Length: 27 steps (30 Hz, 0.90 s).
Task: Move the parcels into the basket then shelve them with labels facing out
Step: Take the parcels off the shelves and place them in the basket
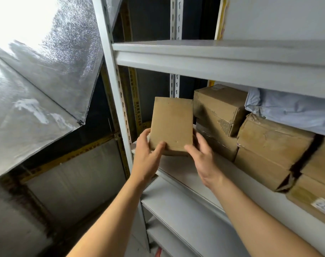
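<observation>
While standing upright at frame centre on the shelf (178,169), gripped small parcel (172,124) by its lower corners, left hand (148,160) and right hand (202,156) curled around it, probably to steady it beside stacked boxes (221,108), label unseen.

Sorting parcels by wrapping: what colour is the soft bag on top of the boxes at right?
Pale blue-grey; the bag shows best in the head view.
</observation>
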{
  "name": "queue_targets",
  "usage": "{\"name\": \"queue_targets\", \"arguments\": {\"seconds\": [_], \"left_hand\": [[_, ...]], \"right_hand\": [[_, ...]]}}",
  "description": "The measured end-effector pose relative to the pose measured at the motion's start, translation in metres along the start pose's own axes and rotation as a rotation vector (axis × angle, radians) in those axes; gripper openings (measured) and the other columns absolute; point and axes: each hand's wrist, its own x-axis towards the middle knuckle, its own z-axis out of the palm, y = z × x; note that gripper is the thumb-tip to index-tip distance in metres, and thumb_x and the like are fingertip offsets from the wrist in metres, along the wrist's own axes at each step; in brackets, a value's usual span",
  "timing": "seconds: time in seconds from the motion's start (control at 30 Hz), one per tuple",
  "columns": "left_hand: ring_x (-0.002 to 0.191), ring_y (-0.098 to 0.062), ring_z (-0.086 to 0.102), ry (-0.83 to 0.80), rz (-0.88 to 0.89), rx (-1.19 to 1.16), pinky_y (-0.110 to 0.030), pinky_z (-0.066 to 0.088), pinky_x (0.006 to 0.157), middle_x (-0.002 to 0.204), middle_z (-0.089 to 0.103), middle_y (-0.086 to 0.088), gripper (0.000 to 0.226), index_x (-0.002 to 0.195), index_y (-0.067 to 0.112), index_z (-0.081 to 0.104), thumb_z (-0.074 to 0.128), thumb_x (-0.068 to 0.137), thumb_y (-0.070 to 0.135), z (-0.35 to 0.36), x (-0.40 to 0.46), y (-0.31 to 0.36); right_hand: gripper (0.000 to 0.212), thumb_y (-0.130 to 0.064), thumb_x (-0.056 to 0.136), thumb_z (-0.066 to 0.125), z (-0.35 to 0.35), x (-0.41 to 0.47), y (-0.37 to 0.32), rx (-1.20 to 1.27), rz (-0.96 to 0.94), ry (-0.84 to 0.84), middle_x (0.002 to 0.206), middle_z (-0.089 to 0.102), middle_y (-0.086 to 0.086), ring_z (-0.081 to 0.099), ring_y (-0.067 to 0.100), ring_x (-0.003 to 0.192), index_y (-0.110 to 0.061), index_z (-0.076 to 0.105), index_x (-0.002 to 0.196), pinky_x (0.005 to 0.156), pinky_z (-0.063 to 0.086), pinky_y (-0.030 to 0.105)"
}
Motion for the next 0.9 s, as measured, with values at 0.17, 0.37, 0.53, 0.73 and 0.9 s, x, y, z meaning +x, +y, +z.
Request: {"name": "queue_targets", "arguments": {"seconds": [0.17, 0.37, 0.53, 0.73, 0.9], "left_hand": [[0.112, 0.015, 0.058, 0.012, 0.008, -0.051, -0.003, 0.05, 0.079, 0.128, 0.054, 0.025, 0.049, 0.148, 0.04, 0.038, 0.063, 0.105, 0.034, 0.006, -0.062, 0.034], [0.129, -0.01, 0.061, -0.048, 0.03, -0.125, -0.022, 0.059, 0.094, 0.145, 0.059, 0.01, 0.06, 0.151, 0.048, 0.041, 0.07, 0.099, 0.048, 0.024, -0.117, 0.048], [0.131, -0.004, 0.058, -0.138, 0.04, -0.159, -0.026, 0.057, 0.098, 0.148, 0.056, 0.016, 0.069, 0.153, 0.052, 0.039, 0.071, 0.092, 0.054, 0.048, -0.147, 0.055], [0.129, -0.001, 0.058, -0.212, 0.051, -0.308, -0.017, 0.055, 0.094, 0.147, 0.056, 0.018, 0.069, 0.156, 0.039, 0.041, 0.076, 0.097, 0.038, 0.061, -0.182, 0.049], [0.131, -0.006, 0.06, -0.287, 0.032, -0.359, -0.036, 0.057, 0.1, 0.146, 0.058, 0.014, 0.073, 0.153, 0.049, 0.041, 0.073, 0.088, 0.052, 0.065, -0.213, 0.045]], "right_hand": [[0.046, -0.015, 0.102, 0.064, -0.029, -0.058, -0.015, 0.008, -0.097, -0.05, 0.133, 0.07, -0.019, 0.061, 0.002, 0.129, -0.039, 0.057, 0.141, 0.107, 0.048, 0.027], [0.051, -0.007, 0.105, 0.061, -0.071, -0.128, -0.023, -0.049, -0.148, 0.015, 0.14, 0.068, -0.008, 0.062, 0.011, 0.132, -0.028, 0.052, 0.151, 0.112, 0.048, 0.037], [0.053, -0.018, 0.102, 0.069, -0.098, -0.174, -0.02, -0.088, -0.141, 0.169, 0.142, 0.067, -0.011, 0.061, 0.009, 0.134, -0.027, 0.053, 0.152, 0.117, 0.046, 0.04], [0.062, -0.023, 0.098, 0.073, -0.108, -0.225, -0.021, -0.125, -0.093, 0.281, 0.149, 0.061, -0.012, 0.054, 0.008, 0.141, -0.032, 0.048, 0.155, 0.122, 0.039, 0.04], [0.063, -0.052, 0.093, 0.073, -0.109, -0.263, -0.021, -0.259, -0.066, 0.379, 0.151, 0.056, -0.009, 0.053, 0.009, 0.141, -0.042, 0.051, 0.15, 0.12, 0.043, 0.044]]}}
